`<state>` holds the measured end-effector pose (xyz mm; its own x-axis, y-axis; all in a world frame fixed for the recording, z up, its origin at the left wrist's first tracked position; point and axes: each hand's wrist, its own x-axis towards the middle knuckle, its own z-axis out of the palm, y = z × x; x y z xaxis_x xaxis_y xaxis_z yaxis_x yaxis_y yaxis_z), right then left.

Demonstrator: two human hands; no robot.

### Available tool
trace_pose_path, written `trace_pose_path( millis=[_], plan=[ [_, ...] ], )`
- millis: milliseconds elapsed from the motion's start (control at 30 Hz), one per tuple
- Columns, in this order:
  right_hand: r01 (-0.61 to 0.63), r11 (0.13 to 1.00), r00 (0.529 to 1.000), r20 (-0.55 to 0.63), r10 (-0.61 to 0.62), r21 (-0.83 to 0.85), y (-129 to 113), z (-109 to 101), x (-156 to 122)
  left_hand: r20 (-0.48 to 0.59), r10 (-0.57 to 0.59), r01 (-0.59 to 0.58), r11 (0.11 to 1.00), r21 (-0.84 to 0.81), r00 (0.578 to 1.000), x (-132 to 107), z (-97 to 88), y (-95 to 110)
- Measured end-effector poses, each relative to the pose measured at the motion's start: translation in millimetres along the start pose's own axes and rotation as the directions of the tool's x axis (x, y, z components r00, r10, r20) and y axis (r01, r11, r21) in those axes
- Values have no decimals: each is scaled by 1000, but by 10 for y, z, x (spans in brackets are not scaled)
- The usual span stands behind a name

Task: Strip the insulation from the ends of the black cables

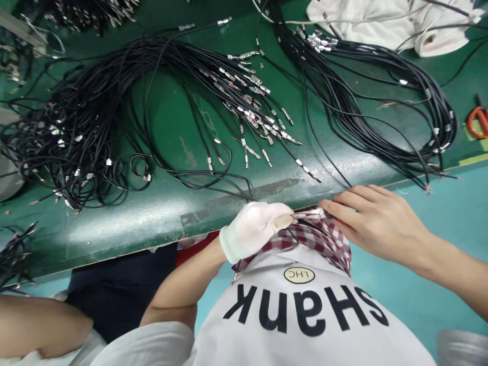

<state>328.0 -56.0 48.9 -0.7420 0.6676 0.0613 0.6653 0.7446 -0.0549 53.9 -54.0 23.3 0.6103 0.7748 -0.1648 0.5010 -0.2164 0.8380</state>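
Note:
My left hand wears a white glove and is closed on black wires at the table's front edge, just above my lap. A bare copper end sticks out past the gloved thumb. My bare right hand is wrapped round pliers, whose silver jaws point left and meet the wire end by the glove. Bits of a red handle show between the fingers; most of it is hidden. Behind my right hand, one black wire runs down from the table to the fingers.
Many black wires with silver terminals spread over the green table. A looped wire bundle lies at right, below a white cloth. An orange-handled tool is at far right. Another person's arm shows at lower left.

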Motion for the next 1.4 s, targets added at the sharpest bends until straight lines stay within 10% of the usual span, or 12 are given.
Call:
trace_pose_path(
  millis=[933,1400],
  plan=[
    [65,994,998,-6,-66,-86,-50,-19,62,285,-231,339,837,-429,930,36,-163,-18],
    [29,997,999,13,-30,71,-101,30,31,233,-193,262,911,-317,953,31,-200,29]
  ],
)
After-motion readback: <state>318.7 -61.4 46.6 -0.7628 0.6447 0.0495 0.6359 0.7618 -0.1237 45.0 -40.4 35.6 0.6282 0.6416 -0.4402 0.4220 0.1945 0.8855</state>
